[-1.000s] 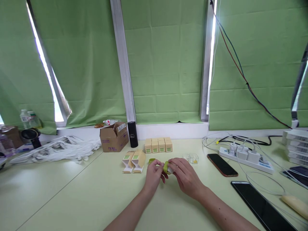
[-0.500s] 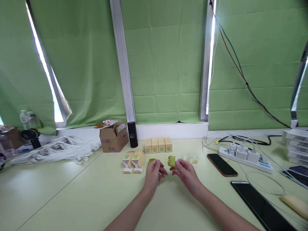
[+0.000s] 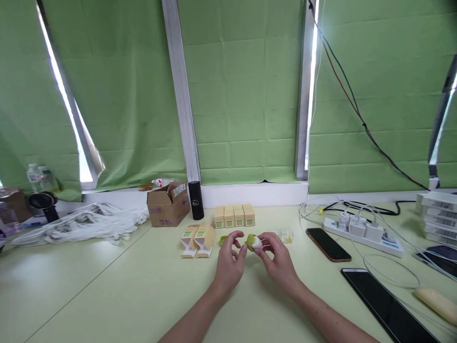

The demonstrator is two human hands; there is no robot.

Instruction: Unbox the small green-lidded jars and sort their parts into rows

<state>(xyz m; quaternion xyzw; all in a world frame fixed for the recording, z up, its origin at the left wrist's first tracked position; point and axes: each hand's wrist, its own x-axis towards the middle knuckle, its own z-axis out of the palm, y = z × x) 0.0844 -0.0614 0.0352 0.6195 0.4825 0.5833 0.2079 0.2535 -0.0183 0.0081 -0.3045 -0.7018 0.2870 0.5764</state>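
Between the fingertips of my right hand [image 3: 278,255] is a small rounded green-and-white case [image 3: 253,242], green on its left side and white toward my fingers. My left hand [image 3: 230,259] is just left of it, its thumb and fingers curved and apart with nothing visible between them. Another small green piece [image 3: 223,239] lies on the table beyond my left hand and is partly hidden by it. Behind my right hand stands a clear little container [image 3: 285,235] with something yellow in it.
Two opened cardboard boxes [image 3: 198,239] lie left of my hands, and several small closed boxes [image 3: 234,216] stand in a row behind. A brown carton [image 3: 168,205] and black cylinder [image 3: 196,200] are farther back. Phones [image 3: 328,244], a power strip [image 3: 364,237] and cables sit right.
The green case in my right hand has turned and now shows a white rounded part. My left hand's fingers have spread and risen beside it.
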